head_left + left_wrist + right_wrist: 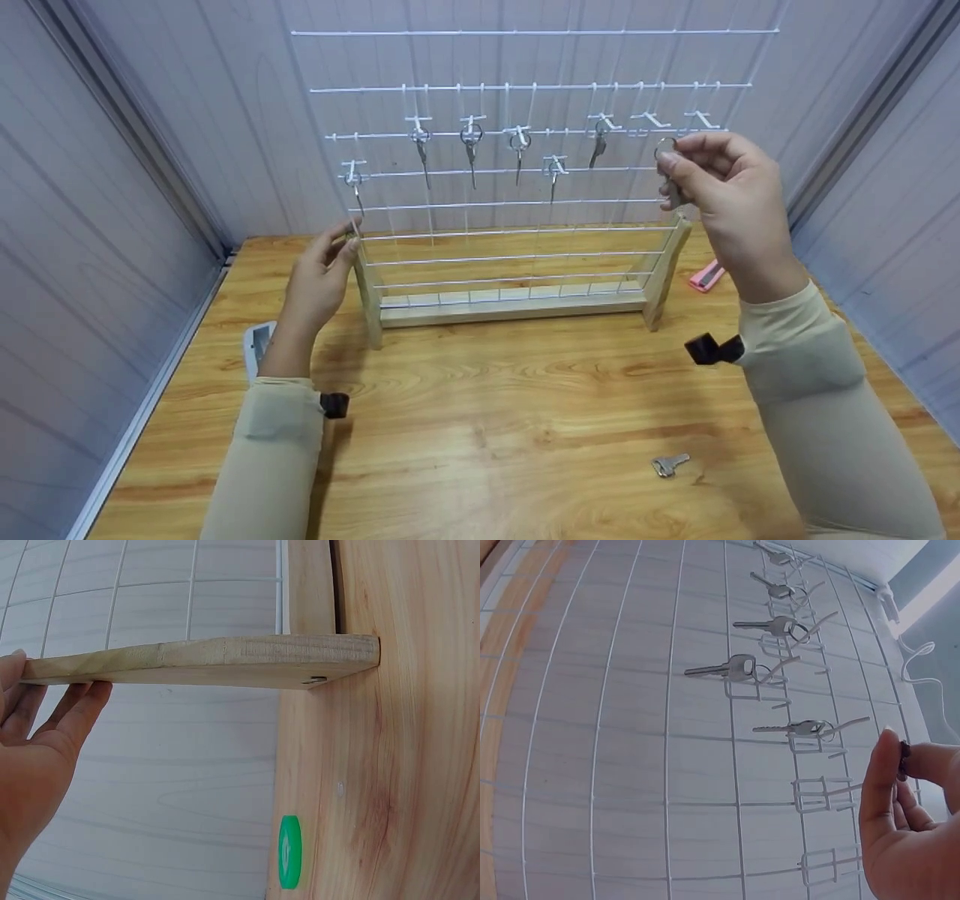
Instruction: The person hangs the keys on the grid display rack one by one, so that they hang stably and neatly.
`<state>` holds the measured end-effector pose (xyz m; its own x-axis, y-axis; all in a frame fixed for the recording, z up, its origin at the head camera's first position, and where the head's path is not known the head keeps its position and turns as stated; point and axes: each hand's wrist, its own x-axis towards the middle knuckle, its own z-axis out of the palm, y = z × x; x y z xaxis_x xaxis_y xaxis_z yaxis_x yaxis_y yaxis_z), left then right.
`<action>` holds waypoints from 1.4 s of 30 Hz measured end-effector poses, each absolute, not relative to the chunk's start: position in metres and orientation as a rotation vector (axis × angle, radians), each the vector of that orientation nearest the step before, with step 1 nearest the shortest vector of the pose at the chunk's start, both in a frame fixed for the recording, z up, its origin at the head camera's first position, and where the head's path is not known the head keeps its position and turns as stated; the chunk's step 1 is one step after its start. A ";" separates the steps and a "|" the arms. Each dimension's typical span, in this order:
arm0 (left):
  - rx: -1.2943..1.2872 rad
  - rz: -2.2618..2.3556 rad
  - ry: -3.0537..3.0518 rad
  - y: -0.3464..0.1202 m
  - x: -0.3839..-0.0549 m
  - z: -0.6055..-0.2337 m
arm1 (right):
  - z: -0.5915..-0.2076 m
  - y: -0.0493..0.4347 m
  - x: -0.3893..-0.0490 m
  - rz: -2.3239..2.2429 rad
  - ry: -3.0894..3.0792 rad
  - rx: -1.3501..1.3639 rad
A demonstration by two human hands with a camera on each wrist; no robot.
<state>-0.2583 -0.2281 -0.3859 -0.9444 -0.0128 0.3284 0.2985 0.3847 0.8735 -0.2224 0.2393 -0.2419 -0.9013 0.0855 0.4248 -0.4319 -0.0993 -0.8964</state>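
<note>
My right hand [739, 199] pinches a key ring [665, 146] between thumb and forefinger, at the right end of the wire grid; its key [674, 193] hangs partly hidden by the fingers. My left hand [316, 281] grips the upper end of the rack's left wooden post [202, 660], thumb on one side and fingers on the other. Several keys dangle by rings from white hooks on the grid, among them one key [472, 154] near the middle and another key [739, 669] facing the right wrist camera. Two more hooks [651, 120] stick out above the right hand.
A loose key [670, 465] lies on the wooden table [480, 420] at the front right. Behind the right post lies a pink object [706, 275]. The left forearm partly covers a pale grey object [259, 345]. A green ring-shaped item [290, 851] stands beyond the left post.
</note>
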 end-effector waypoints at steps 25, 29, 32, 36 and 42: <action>-0.235 -1.570 -2.365 -0.229 -0.261 -0.388 | -0.248 0.236 -0.250 1.761 -1.875 0.254; -0.238 -1.574 -2.364 -0.229 -0.261 -0.388 | -0.251 0.234 -0.253 1.728 -1.911 0.255; -0.239 -1.579 -2.372 -0.228 -0.260 -0.389 | -0.253 0.233 -0.255 1.767 -1.880 0.281; -0.237 -1.585 -2.376 -0.228 -0.259 -0.388 | -0.255 0.232 -0.256 1.770 -1.866 0.301; -0.255 -1.585 -2.357 -0.227 -0.260 -0.388 | -0.261 0.235 -0.255 1.644 -1.996 0.260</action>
